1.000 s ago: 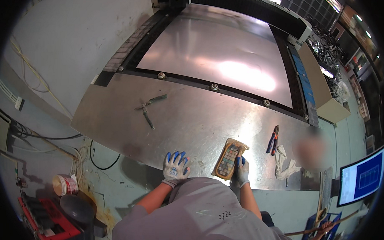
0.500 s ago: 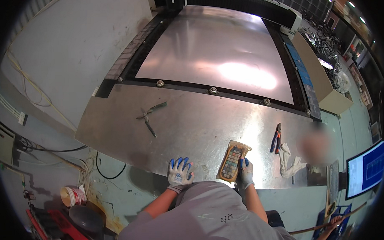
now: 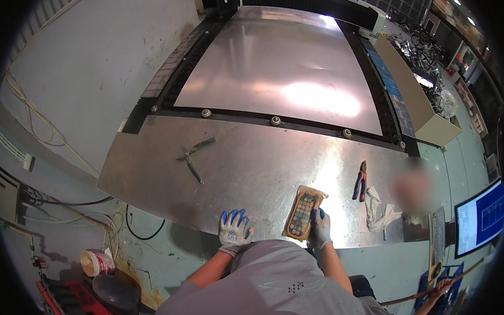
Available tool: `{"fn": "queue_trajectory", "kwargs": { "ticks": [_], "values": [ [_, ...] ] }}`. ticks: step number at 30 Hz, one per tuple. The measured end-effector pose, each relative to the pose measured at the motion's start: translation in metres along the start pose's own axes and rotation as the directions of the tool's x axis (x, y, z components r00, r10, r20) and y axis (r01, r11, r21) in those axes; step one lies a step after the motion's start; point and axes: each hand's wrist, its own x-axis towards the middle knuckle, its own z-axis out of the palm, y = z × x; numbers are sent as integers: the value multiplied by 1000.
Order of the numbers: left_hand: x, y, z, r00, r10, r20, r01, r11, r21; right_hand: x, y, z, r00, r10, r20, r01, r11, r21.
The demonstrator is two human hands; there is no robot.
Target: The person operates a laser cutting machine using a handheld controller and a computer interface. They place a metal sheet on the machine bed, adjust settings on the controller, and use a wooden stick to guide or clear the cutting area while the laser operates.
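Note:
My left hand (image 3: 235,230), in a grey work glove with blue fingertips, rests on the front edge of the metal table (image 3: 247,169). Its fingers are spread and it holds nothing. At the right side of a yellow handheld remote control (image 3: 302,215), my right hand (image 3: 321,227) grips it, in the same kind of glove. The remote has several rows of keys and is wrapped in clear plastic. Whether it touches the table I cannot tell. Slip-joint or cutting pliers (image 3: 361,181) with dark and orange handles lie right of it, beside a white glove (image 3: 380,211).
Green-handled pliers (image 3: 192,159) lie opened on the table's left. Beyond a row of ball rollers (image 3: 276,121) a large metal sheet (image 3: 282,67) lies on the machine bed. A monitor (image 3: 480,219) stands at right. Below it, another person's hand (image 3: 442,287) holds a long stick.
The view has shifted slightly. My left hand stays on the table edge and my right hand keeps its hold on the remote control. The lines on the monitor look different.

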Motion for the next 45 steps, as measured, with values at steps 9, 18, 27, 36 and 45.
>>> {"fn": "queue_trajectory", "kwargs": {
  "ticks": [9,18,27,36,45],
  "values": [
    [0,1,-2,999,-25,26,25,999,-22,-2,-4,0,1000,8,-11,-8,999,-48],
    [-2,0,-1,999,-28,29,29,999,-25,0,0,-1,999,-31,-38,24,983,-180],
    [4,2,-6,1000,-13,0,13,999,-34,-13,-25,11,998,-57,18,57,998,3],
    [-35,36,4,567,182,803,672,462,-579,-11,-26,10,999,-52,-1,51,994,-99],
    [-152,-65,86,83,-183,980,781,623,50,-7,-12,12,990,-130,-53,121,982,-145]
  ]
}}
